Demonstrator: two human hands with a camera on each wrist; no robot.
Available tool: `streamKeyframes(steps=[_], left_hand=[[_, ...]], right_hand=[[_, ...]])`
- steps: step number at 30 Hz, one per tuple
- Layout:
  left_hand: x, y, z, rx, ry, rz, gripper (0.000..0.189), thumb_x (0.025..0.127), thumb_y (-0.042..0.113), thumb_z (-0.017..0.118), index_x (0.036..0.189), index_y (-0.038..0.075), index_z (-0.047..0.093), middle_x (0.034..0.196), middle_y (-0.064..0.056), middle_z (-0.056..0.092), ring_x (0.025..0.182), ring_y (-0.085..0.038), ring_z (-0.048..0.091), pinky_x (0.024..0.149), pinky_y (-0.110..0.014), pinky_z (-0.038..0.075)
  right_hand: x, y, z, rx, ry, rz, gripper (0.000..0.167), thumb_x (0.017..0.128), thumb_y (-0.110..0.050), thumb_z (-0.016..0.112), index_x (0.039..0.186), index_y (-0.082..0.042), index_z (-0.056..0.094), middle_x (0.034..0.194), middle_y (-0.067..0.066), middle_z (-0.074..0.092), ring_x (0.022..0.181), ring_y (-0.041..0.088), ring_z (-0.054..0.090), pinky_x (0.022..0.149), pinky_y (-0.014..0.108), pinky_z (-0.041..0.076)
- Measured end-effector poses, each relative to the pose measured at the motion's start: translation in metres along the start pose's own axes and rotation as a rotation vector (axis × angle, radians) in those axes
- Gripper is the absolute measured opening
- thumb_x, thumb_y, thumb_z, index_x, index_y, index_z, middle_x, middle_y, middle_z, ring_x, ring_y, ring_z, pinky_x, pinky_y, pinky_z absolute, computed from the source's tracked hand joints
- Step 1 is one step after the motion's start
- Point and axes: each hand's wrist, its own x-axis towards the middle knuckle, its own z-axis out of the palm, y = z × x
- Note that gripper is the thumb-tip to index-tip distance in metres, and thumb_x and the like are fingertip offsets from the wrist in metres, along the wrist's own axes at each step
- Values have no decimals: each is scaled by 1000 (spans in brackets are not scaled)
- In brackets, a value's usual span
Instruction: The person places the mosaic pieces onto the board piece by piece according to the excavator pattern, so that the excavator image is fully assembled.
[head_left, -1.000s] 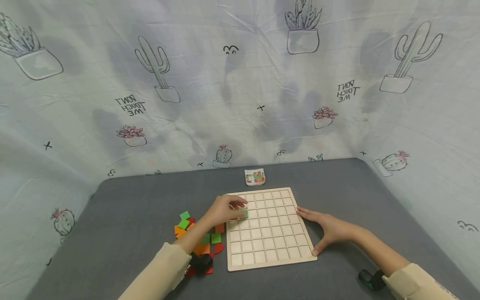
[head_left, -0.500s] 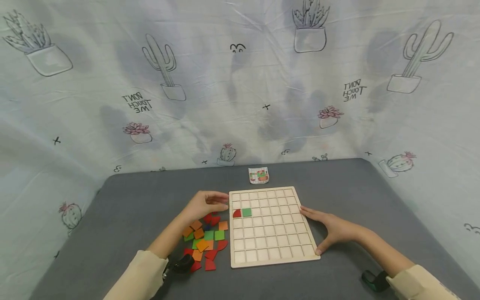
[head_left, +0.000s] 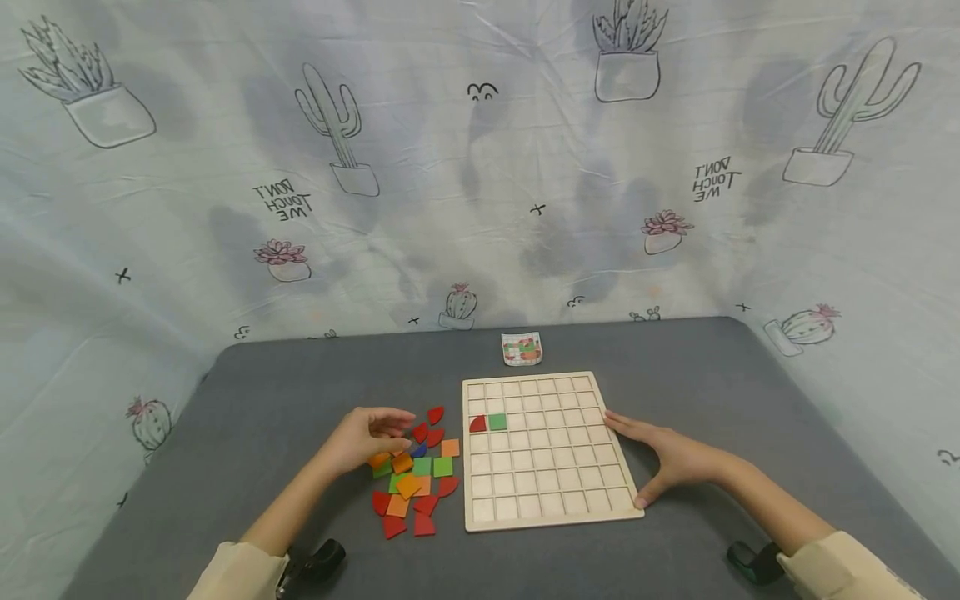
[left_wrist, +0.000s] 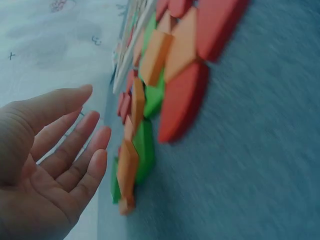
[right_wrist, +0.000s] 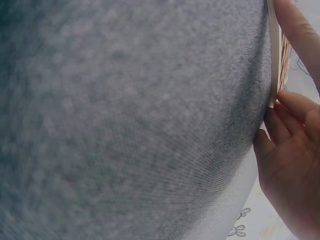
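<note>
A pale wooden grid board (head_left: 555, 467) lies on the grey table. Near its left side, a red quarter-circle tile (head_left: 478, 424) sits in a cell beside a green square tile (head_left: 497, 422). My left hand (head_left: 367, 437) hovers at the upper left of a loose heap of tiles (head_left: 408, 485), fingers loosely extended and holding nothing; the left wrist view shows its bare palm (left_wrist: 55, 165). My right hand (head_left: 671, 454) rests against the board's right edge, thumb near the front corner and fingers farther up. In the right wrist view, its fingertips (right_wrist: 277, 112) touch the board's edge.
The heap holds several red, orange and green tiles plus a blue one (head_left: 419, 450), left of the board. Behind the board lies a small pattern card (head_left: 522, 349). A cactus-printed cloth (head_left: 480, 167) hangs behind the table.
My left hand has let go of the green square tile on the board and moved left, over the heap. The right hand stays at the board's edge. The head view has shifted slightly.
</note>
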Motion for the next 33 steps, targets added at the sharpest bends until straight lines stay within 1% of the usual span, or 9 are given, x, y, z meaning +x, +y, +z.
streamKeyframes(steps=[3, 6, 10, 13, 21, 24, 29, 33], left_hand=[[-5, -4, -1, 54, -2, 13, 34, 82, 17, 71, 112, 2, 65, 106, -13, 66, 90, -21, 63, 74, -24, 52], [-6, -9, 0, 112, -18, 35, 30, 83, 16, 69, 111, 5, 66, 103, -9, 68, 92, -21, 64, 74, -23, 51], [-3, -12, 2, 184, -26, 55, 26, 83, 12, 68, 109, 8, 68, 100, -4, 69, 90, -18, 64, 74, -22, 51], [-1, -12, 2, 228, -24, 58, 25, 82, 8, 68, 107, 10, 69, 97, -2, 69, 87, -16, 64, 72, -22, 51], [0, -8, 2, 276, -45, 61, 27, 80, 2, 68, 106, 9, 69, 98, -2, 69, 87, -18, 62, 69, -22, 50], [1, -8, 1, 289, -50, 70, 27, 80, 2, 68, 106, 9, 69, 98, -2, 68, 87, -19, 62, 68, -22, 50], [4, -8, 3, 329, -27, 80, 26, 81, 6, 68, 107, 9, 69, 98, -3, 69, 85, -17, 62, 67, -23, 50], [9, -8, 6, 368, 16, 73, 25, 82, 10, 68, 107, 10, 69, 100, -2, 69, 87, -16, 62, 72, -28, 53]], right_hand=[[0, 1, 0, -3, 4, 0, 114, 58, -50, 80, 146, -5, 23, 150, 19, 22, 131, 45, 26, 98, 49, 35], [0, 1, 0, -5, 5, 0, 114, 58, -50, 80, 146, -5, 23, 150, 19, 22, 131, 45, 26, 99, 49, 34], [-1, 2, 1, -6, 9, -2, 114, 58, -50, 80, 146, -5, 23, 150, 19, 22, 131, 45, 26, 99, 48, 34], [-1, 3, 1, -4, 13, -5, 114, 58, -50, 80, 146, -5, 24, 150, 19, 22, 131, 45, 27, 100, 47, 35], [-1, 2, 1, 2, 12, -5, 114, 58, -50, 80, 146, -4, 24, 149, 19, 23, 131, 44, 27, 101, 43, 35], [-1, 1, 1, 5, 12, -4, 114, 58, -50, 80, 146, -4, 23, 149, 19, 23, 131, 44, 27, 100, 44, 35], [-2, 0, 1, 9, 12, 3, 114, 58, -50, 80, 146, -5, 23, 149, 19, 23, 131, 45, 27, 99, 47, 35], [-2, 0, 1, 11, 13, 3, 114, 58, -50, 80, 146, -5, 23, 149, 19, 23, 131, 45, 27, 99, 47, 35]])
